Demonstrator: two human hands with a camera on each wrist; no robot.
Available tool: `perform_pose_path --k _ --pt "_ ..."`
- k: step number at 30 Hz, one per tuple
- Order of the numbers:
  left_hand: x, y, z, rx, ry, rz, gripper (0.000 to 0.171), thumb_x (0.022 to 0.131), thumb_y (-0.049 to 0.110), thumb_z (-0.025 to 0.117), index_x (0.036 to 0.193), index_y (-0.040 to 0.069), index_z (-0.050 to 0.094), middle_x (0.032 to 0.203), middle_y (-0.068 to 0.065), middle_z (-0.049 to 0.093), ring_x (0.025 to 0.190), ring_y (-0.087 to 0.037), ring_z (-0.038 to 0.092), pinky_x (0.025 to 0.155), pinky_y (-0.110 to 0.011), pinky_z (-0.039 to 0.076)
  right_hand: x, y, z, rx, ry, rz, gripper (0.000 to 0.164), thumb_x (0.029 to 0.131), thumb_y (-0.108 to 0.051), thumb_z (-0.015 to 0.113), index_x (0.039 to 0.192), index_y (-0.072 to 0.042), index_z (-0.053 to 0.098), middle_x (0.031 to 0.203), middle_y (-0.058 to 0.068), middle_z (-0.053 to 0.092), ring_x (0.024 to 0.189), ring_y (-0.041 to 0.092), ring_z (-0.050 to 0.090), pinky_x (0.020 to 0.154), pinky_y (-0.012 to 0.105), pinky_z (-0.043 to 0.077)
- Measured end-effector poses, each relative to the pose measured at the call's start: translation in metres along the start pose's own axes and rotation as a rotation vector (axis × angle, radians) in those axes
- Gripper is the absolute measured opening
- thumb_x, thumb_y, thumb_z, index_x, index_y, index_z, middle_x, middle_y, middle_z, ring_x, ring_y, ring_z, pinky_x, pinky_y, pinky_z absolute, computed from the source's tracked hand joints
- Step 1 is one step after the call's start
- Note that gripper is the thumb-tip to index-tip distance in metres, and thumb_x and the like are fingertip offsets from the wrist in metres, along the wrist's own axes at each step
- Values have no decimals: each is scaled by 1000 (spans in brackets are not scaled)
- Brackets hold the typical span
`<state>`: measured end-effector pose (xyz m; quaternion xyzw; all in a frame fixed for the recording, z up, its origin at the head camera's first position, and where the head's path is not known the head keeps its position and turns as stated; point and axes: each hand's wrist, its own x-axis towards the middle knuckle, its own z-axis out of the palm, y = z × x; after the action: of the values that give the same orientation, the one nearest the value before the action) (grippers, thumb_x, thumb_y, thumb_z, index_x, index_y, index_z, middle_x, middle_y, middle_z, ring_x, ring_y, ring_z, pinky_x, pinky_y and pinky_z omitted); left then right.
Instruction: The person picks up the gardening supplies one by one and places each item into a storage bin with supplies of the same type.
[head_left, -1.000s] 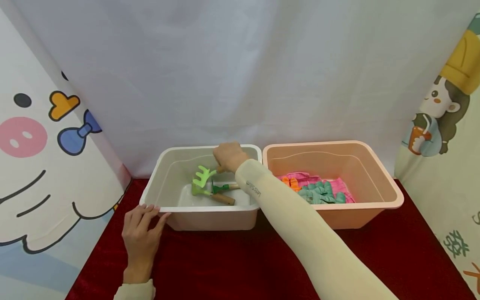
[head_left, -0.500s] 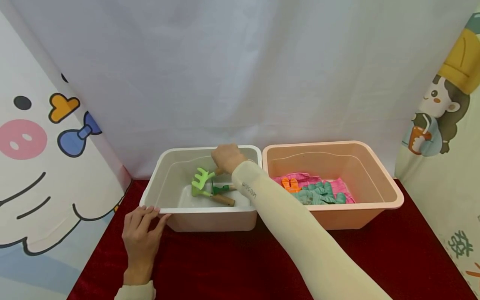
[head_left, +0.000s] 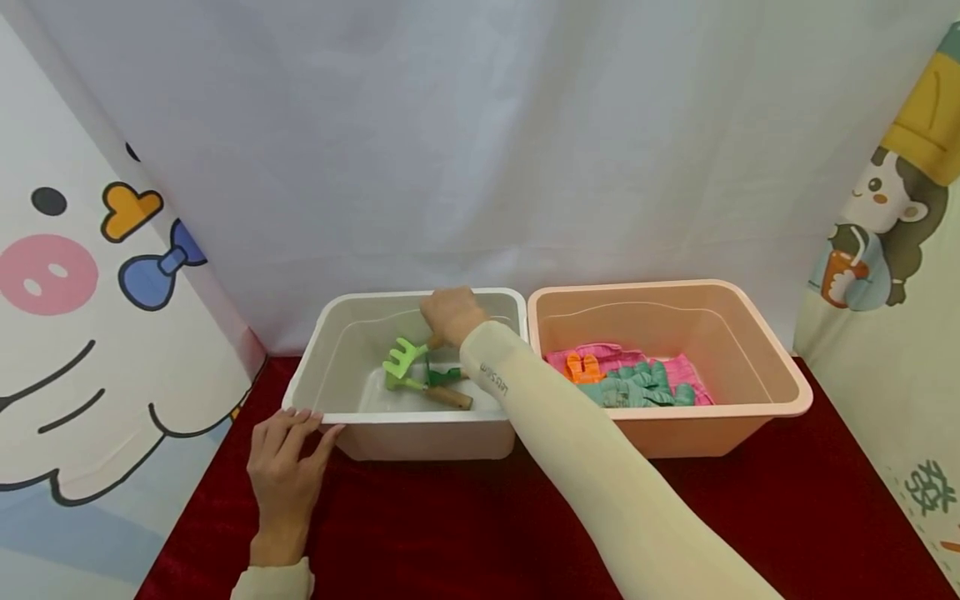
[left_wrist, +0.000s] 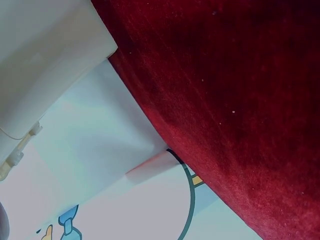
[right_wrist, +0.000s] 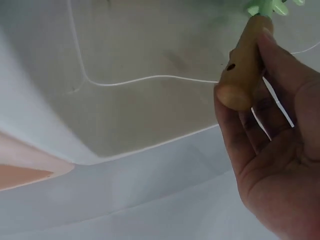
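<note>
In the head view my right hand (head_left: 453, 315) reaches into the white bin (head_left: 420, 418) and grips a small hand rake with light green tines (head_left: 402, 357). The right wrist view shows its wooden handle (right_wrist: 245, 65) between thumb and fingers, the round butt end toward the camera. Below the rake lie another green tool with a wooden handle (head_left: 448, 397) and a dark green tool (head_left: 444, 377), partly hidden by my right arm. My left hand (head_left: 287, 467) holds the bin's front left rim, fingertips over the edge and thumb against the outside.
Close beside it on the right stands a peach bin (head_left: 750, 410) holding pink cloth (head_left: 600, 354), orange pieces (head_left: 583, 368) and a green glove-like bundle (head_left: 648, 385). Both bins stand on a dark red cloth (head_left: 450, 525). A pale curtain (head_left: 480, 150) hangs behind them.
My right hand has shifted slightly left with the rake, its tines now a little lower in the head view. My left hand keeps its place on the rim.
</note>
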<state>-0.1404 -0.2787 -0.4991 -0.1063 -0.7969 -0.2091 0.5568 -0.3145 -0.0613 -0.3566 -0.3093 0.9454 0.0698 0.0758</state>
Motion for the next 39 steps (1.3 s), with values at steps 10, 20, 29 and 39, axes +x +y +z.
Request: perform_pose_path --k 10,20,29,39 --pt "-1 -3 4 -22 36 16 59 98 51 71 93 -7 78 94 -26 72 92 -48 63 113 -13 36 3 5 1 -21 23 42 22 106 -8 63 127 -10 69 117 5 75 106 19 71 94 39 60" --pt "-1 -3 4 -18 30 10 59 99 51 71 94 -8 78 95 -26 73 92 -48 62 114 -13 36 -16 19 -15 53 50 -6 14 106 -3 58 107 -7 71 100 6 73 84 16 62 79 34 61" --pt "-2 -4 4 -13 41 3 60 98 52 71 93 -8 78 94 -26 73 92 -49 63 114 -13 35 -41 28 -27 104 88 -30 28 103 -3 64 130 -11 72 131 5 72 120 24 68 96 42 59" --pt "-2 -3 7 -18 47 -3 61 98 52 71 93 -8 78 94 -27 73 93 -50 63 114 -14 36 -77 53 -23 222 176 -42 33 99 -8 74 132 -5 73 136 9 71 126 28 67 103 43 56"
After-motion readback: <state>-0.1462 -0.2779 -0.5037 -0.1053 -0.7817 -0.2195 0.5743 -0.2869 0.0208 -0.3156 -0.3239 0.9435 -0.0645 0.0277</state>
